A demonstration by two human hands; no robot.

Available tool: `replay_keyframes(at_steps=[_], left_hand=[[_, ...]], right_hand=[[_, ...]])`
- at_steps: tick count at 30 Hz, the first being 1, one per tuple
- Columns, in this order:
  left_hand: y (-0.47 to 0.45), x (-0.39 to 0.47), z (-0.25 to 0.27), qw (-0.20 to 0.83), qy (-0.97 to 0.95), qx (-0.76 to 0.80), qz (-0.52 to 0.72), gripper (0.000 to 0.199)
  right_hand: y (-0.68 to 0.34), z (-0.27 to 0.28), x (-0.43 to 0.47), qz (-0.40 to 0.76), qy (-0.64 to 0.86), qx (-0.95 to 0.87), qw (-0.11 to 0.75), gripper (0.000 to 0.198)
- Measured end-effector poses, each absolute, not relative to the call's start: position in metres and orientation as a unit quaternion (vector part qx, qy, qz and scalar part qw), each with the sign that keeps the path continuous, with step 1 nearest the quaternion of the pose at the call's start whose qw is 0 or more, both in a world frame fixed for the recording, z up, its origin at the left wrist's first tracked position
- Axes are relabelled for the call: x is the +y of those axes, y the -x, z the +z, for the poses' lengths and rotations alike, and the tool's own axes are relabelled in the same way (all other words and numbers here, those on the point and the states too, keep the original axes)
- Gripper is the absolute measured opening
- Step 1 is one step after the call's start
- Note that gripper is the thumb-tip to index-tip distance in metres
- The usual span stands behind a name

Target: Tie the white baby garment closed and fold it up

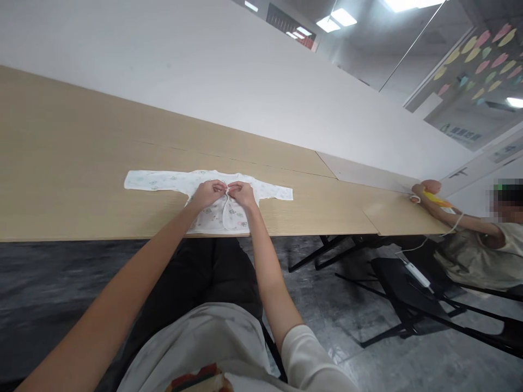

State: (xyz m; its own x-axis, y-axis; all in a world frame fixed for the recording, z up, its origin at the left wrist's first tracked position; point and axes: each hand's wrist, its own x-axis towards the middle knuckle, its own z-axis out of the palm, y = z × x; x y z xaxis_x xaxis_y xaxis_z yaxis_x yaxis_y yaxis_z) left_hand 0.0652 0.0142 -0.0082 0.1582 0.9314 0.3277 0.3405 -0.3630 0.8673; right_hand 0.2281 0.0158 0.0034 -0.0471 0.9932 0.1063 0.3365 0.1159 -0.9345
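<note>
A white baby shirt with small printed figures lies spread flat on the wooden table, its sleeves stretched out to both sides. My left hand pinches the cloth at the middle of the front, near the chest. Right beside it, my right hand pinches the other side of the front opening. The fingertips of both hands almost meet there. Whatever fastening lies between the fingers is too small to make out. Below the hands, the curved front edge hangs down toward the hem at the table's near edge.
The long wooden table runs along a white partition. At the far right a person sits with a hand near a doll. A black folding chair with a white power strip on it stands to my right.
</note>
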Motion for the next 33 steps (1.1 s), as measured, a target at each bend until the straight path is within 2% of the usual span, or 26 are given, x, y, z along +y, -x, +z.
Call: replay_keyframes(at_steps=[12,19,25,33], left_hand=[[-0.0646,0.011,-0.0064,0.309,-0.696,0.472,0.444,0.04],[-0.0647,0.0107,-0.0066,0.281,-0.703,0.486,0.437,0.029],[-0.0672,0.0122,-0.0039,0.197,-0.722,0.543,0.381,0.026],[-0.0698,0.0088,-0.0003,0.113,-0.739,0.59,0.306,0.031]], right_hand=[[-0.2266,0.005,0.0134,0.36,0.567,-0.62,0.405,0.026],[-0.2291,0.0045,0.0145,0.354,0.581,-0.614,0.401,0.023],[-0.2297,0.0034,0.0146,0.327,0.583,-0.628,0.399,0.029],[-0.2252,0.0071,0.0114,0.288,0.592,-0.66,0.361,0.004]])
